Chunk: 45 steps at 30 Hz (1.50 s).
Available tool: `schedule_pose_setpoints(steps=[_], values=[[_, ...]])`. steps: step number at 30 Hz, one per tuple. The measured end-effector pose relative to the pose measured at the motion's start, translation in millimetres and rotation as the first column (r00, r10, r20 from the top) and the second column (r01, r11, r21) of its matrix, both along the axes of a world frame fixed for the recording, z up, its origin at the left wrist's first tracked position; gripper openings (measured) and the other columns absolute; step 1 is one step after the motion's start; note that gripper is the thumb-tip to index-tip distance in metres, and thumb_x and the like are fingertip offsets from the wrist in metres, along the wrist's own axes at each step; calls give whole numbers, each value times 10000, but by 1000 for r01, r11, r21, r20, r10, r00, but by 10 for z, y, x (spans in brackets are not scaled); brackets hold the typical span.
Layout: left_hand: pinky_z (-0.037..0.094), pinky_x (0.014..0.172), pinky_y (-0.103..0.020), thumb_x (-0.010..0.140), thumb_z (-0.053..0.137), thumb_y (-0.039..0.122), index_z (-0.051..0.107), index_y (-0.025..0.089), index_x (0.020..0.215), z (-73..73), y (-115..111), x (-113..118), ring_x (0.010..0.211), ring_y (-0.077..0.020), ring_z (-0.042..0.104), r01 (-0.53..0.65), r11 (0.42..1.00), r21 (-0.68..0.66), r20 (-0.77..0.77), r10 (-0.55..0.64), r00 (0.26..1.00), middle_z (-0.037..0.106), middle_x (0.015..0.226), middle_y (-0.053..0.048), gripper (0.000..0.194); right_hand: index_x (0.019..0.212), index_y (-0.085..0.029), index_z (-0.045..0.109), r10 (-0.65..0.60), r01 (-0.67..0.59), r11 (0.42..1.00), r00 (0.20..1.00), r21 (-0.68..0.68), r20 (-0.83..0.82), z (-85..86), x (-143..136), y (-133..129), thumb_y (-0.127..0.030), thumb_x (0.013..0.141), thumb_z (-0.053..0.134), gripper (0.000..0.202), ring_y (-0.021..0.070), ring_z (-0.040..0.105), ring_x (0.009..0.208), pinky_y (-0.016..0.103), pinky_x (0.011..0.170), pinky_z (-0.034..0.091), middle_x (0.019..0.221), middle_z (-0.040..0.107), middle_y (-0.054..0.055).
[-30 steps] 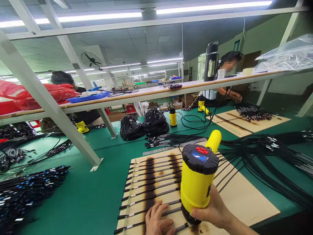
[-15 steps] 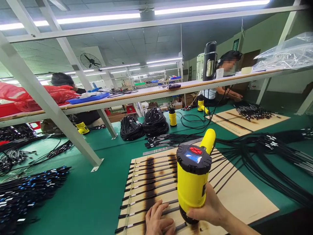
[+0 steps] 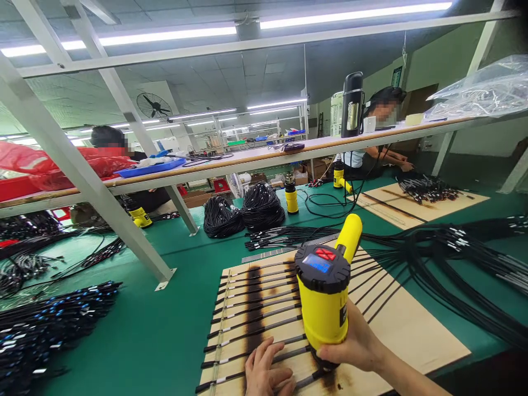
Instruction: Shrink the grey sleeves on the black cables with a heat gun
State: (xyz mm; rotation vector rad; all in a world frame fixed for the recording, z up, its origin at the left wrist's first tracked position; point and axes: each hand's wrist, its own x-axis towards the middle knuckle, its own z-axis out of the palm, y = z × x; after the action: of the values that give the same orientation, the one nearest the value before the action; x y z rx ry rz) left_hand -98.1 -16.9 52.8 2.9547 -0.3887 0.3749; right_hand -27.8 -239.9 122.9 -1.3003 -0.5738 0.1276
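A yellow heat gun with a black cap and small display (image 3: 324,308) is held upright in my right hand (image 3: 357,344), wrapped round its lower body. Its lower end is over the near cables on a scorched wooden board (image 3: 412,341). My left hand (image 3: 268,371) lies with fingers spread on the board and the nearest cables, left of the heat gun. Black cables with grey sleeves (image 3: 280,301) lie side by side across the board, their ends along its left edge. What is beneath the gun's lower end is hidden.
Cable bundles lie at left (image 3: 53,330) and right (image 3: 457,242). Coiled cables (image 3: 262,204) and another yellow heat gun (image 3: 291,199) stand behind the board. A shelf (image 3: 247,157) on white posts crosses above, holding a black bottle (image 3: 352,107). Two people sit beyond.
My right hand has shifted the heat gun slightly left, uncovering more of the near cables' right parts. My left hand has hardly moved. The person at far left has raised their head.
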Motion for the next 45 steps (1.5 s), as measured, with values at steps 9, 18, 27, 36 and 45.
schedule_pose_setpoints(steps=[9,18,27,36,45], values=[[440,838,-480,603,733,207,711,334,646,-44,7,17,1096,-322,527,4,1000,-31,3,-4,1000,647,1100,-5,136,950,-242,564,41,-26,983,996,180,-81,-54,74,-70,-223,589,762,412,168,561,656,299,596,453,791,647,-13],[448,835,-450,628,720,225,717,318,651,-65,30,28,1100,-312,523,21,1000,-16,-9,-21,1000,643,1110,-13,96,952,-246,560,59,-33,978,991,207,-120,-15,65,-89,-273,581,777,431,166,560,641,298,585,455,784,645,-12],[447,840,-453,638,707,213,714,321,643,-91,26,32,1098,-310,523,22,999,-23,-7,-22,1000,642,1110,-2,108,918,-245,577,37,-10,983,990,186,-139,-35,83,-73,-314,559,784,419,175,563,647,314,597,473,778,645,-6],[443,826,-457,658,697,226,703,318,626,-77,24,38,1098,-314,519,2,1000,-20,-12,-3,1000,642,1102,4,98,985,-245,552,47,-7,968,987,252,-152,-74,122,-56,-269,573,793,478,170,592,665,306,610,483,804,659,-7],[440,840,-470,650,702,237,700,321,623,-64,31,63,1096,-313,524,3,1000,-22,-26,-4,1000,643,1104,9,88,984,-232,546,2,39,972,985,231,-174,-47,135,-88,-304,559,795,498,181,604,670,310,615,497,797,659,-2]])
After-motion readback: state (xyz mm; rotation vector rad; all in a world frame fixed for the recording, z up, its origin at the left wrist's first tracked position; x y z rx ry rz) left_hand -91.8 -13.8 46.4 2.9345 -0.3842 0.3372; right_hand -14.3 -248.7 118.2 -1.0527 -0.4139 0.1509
